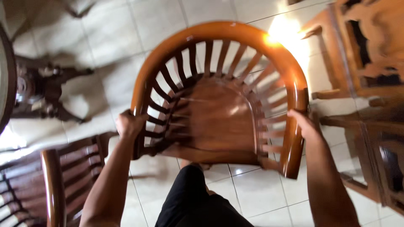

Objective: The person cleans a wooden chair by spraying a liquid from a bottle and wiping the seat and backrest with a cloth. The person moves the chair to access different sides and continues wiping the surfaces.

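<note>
At the near left stands a second slatted chair (54, 185) on the tiled floor (261, 197). The left hand (128, 124) has its fingers wrapped round the left end of the round-backed wooden chair (219, 113). That chair looks already gripped and tilted toward the person, between both outstretched arms. The right hand (305, 126) clasps the right armrest, fingers curled.

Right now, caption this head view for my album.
Both hands, left hand and right hand, grip the curved rail of a round-backed wooden chair over a tiled floor.

Head camera, looking steeply down, close
</note>
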